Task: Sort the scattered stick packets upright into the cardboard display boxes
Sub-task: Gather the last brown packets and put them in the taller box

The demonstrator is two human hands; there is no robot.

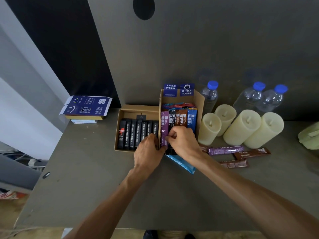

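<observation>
While my right hand [185, 140] pinched the lower part of the purple packet [164, 125] between curled fingers and thumb, that packet stood upright at the left end of the front row inside the tall box [198, 100], next to a black, a brown and a blue one. My left hand [146, 150] lay against the tall box's near left corner with its fingers bent down over the wall. Whether they gripped the cardboard or only steadied it, I could not tell.

The danger, as I judged it, was in the tight fit. If I pushed the purple packet down at a slant, it might buckle or drag its neighbours over, and the row would slump. The tall box looked light, so a hard shove could also slide it right into the candles [209, 128] just beside it.

My own hands hid the tall box's front edge and the foot of the row, so how deep the purple packet sat was anyone's guess. A blue packet [184, 164] lay flat in front of the tall box, half under my right wrist. More loose packets [226, 150] lay to the right of the tall box, before the candles, one running under my forearm. Left of the tall box, touching it, the low box [120, 118] held black packets, its near right corner covered by my left hand.
</observation>
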